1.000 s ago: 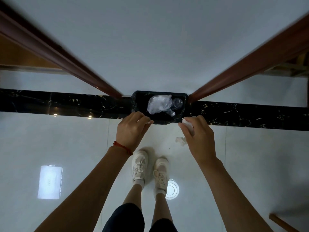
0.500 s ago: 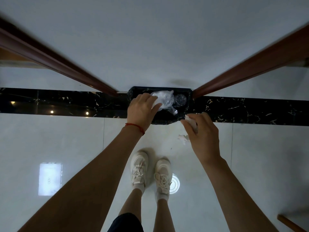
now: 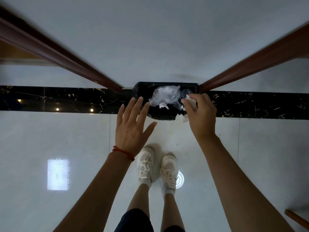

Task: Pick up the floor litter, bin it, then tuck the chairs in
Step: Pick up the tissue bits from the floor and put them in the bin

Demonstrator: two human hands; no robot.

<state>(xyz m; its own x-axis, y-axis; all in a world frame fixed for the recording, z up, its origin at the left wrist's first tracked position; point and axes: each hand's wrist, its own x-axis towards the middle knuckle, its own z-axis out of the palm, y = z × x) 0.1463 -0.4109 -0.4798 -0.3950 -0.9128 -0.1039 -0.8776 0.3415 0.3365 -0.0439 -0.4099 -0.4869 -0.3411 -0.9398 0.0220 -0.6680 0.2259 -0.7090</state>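
Note:
A black bin (image 3: 143, 88) with a black liner stands against the white wall, directly ahead of my feet. Inside it lie crumpled clear plastic (image 3: 165, 97) and a small white scrap. My left hand (image 3: 132, 126) hovers just in front of the bin's left edge, fingers spread, holding nothing. My right hand (image 3: 200, 114) is over the bin's right edge, pinching a white crumpled tissue (image 3: 191, 100). A further white bit (image 3: 185, 118) shows below that hand; whether it hangs from the tissue or lies on the floor I cannot tell.
Two red-brown wooden door frames (image 3: 66, 56) (image 3: 250, 62) flank the white wall section. A black marble strip (image 3: 66, 99) runs along the floor at the wall. A brown wooden piece (image 3: 297, 218) pokes in at the lower right. My white shoes (image 3: 157, 166) stand on glossy white tiles.
My left hand reached over the bin, let go of its litter, then drew back and spread its fingers. My right hand moved up with the tissue to the bin's right edge.

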